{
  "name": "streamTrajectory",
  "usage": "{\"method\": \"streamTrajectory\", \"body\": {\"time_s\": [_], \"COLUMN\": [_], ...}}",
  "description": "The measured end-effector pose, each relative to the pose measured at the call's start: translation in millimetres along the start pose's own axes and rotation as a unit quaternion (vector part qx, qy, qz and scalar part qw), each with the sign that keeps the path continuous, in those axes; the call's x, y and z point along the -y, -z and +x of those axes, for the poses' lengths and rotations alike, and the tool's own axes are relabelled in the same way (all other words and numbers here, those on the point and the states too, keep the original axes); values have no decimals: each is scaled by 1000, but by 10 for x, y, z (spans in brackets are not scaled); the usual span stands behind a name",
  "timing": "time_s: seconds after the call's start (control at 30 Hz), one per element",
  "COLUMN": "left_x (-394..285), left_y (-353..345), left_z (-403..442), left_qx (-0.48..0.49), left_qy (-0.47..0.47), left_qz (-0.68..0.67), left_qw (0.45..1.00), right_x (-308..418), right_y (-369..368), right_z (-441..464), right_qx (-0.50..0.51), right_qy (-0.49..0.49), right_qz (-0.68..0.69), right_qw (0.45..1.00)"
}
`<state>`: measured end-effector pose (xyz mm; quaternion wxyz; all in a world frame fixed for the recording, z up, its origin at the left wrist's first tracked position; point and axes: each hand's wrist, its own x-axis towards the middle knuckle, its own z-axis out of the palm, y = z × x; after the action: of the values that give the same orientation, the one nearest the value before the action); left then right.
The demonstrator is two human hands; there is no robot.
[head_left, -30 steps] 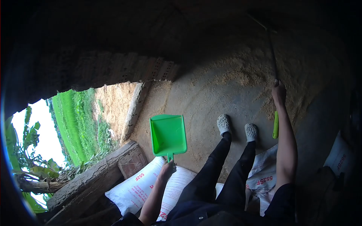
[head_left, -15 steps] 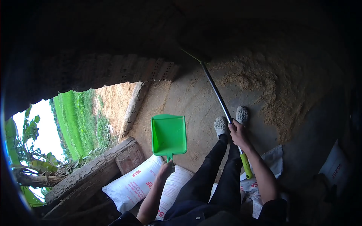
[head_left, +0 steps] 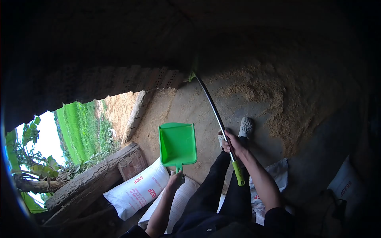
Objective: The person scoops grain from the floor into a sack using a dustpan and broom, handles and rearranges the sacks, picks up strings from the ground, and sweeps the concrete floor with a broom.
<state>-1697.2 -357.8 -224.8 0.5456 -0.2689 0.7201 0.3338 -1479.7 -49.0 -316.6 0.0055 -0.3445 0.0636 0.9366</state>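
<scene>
My left hand (head_left: 176, 180) is closed around the short handle of a green dustpan (head_left: 178, 144), held up with its open pan facing me. Wrapped round the metal pole of a long-handled broom (head_left: 214, 107) is my right hand (head_left: 235, 144), just above the yellow-green end grip. The broom's green head lies in shadow at the far end, beside the dark wall, and its bristles are hard to make out. Loose tan grain or husks (head_left: 278, 99) are scattered over the floor to the right of the broom.
White printed sacks (head_left: 139, 188) lie by my legs, with another sack (head_left: 347, 180) at the right. Along the left runs a rough ledge (head_left: 93, 176) beside an opening onto greenery. A dark wall (head_left: 131, 77) stands ahead; my shoes (head_left: 246, 127) are on the concrete floor.
The broom head has swung left toward the wall, and my right hand has moved left with the pole. The dustpan stays nearly in place in my left hand. The view has shifted slightly.
</scene>
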Motion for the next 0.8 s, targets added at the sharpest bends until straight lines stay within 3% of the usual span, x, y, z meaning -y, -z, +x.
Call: {"method": "streamTrajectory", "body": {"time_s": [0.03,0.1,0.17,0.33,0.5,0.53,0.63,0.8], "left_x": [-9,-33,-45,-169,-231,-245,-191,-108], "left_y": [-37,-96,-122,-142,-100,-106,-58,-61], "left_z": [-11,-45,-54,-100,-164,-144,-97,-3], "left_qx": [0,-1,-13,-17,-58,-53,-58,-46], "left_qy": [0,-2,-9,-9,7,2,2,14], "left_qz": [-1,14,19,30,-2,4,0,-18], "left_qw": [1000,1000,1000,999,998,999,998,999], "right_x": [31,157,418,960,1275,1283,1175,826], "right_y": [56,130,-11,-66,-483,-569,-705,-714], "right_z": [144,523,719,1056,767,614,231,-378], "right_qx": [0,-156,-191,-140,-194,-249,-308,-299], "right_qy": [-1,118,172,237,333,363,393,355], "right_qz": [-1,-193,-252,-158,-23,12,4,-59], "right_qw": [1000,961,933,948,922,898,866,884]}}
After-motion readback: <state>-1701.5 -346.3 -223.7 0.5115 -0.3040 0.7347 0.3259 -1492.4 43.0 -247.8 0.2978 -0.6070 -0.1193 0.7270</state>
